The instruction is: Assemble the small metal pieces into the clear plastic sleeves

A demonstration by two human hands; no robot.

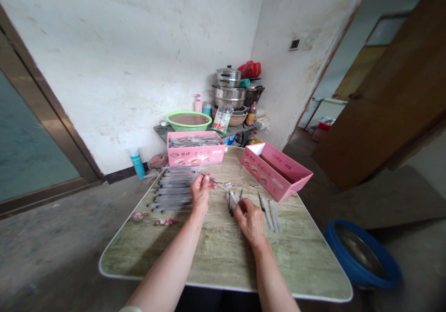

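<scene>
My left hand [200, 195] is closed, fingertips pinching a thin dark stick [213, 180], like a pen refill, that points right. Just left of it, clear pens [170, 196] with dark ends lie in a stack of rows on the table. My right hand [251, 220] is closed at a small heap of clear and black pen parts [231, 199], with its fingertips on a clear tube [234, 197]. Whether it holds more is hidden by the fingers. Right of this hand lie several clear tubes [275, 217] and a dark stick [260, 201].
A pink box [195, 155] full of pens stands at the table's back left; another pink box [275, 175] sits at the right. Behind are a green basin [188, 127] and stacked pots [229, 96]. A blue tub [390, 275] is on the floor beside the table [223, 265].
</scene>
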